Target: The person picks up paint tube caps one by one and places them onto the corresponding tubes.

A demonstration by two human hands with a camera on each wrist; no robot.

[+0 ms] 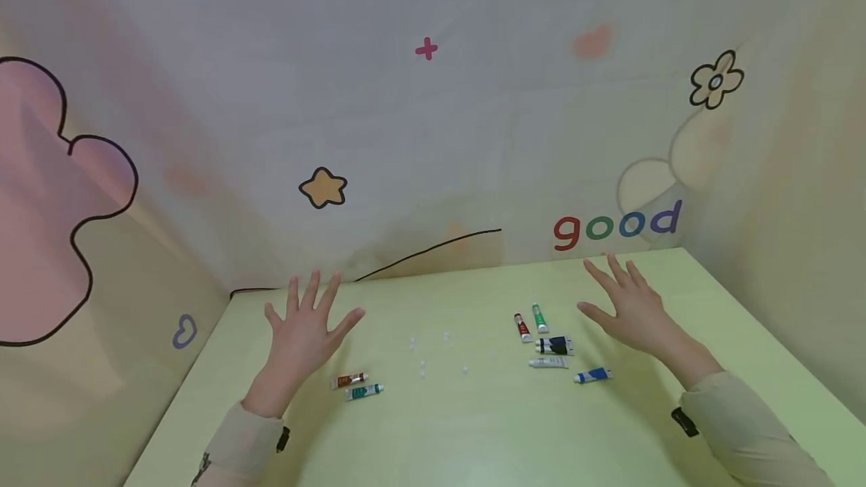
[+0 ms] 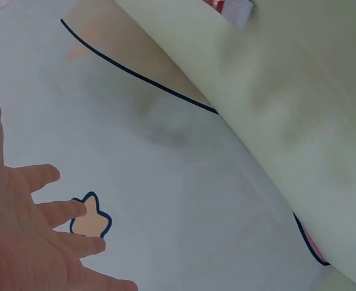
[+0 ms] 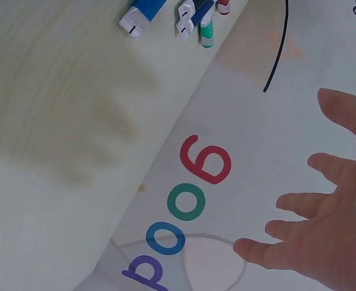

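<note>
My left hand [image 1: 301, 340] is spread and holds nothing, above the table's left side. Nearest to it lie a reddish-brown paint tube [image 1: 349, 380] and a dark green paint tube [image 1: 364, 392]. Fingers apart, my right hand [image 1: 639, 318] hovers over the right side, also holding nothing. Left of it are a red tube [image 1: 522, 328], a light green tube [image 1: 539, 318], dark tubes side by side [image 1: 554, 346], a whitish tube [image 1: 549, 362] and a blue tube [image 1: 593, 376]. The right wrist view shows the blue tube's crimped end [image 3: 134, 22].
Several tiny white pieces [image 1: 465, 370] are scattered mid-table between the two groups of tubes. The pale table [image 1: 433, 434] ends at a printed cloth backdrop [image 1: 433, 134], with further cloth on both sides.
</note>
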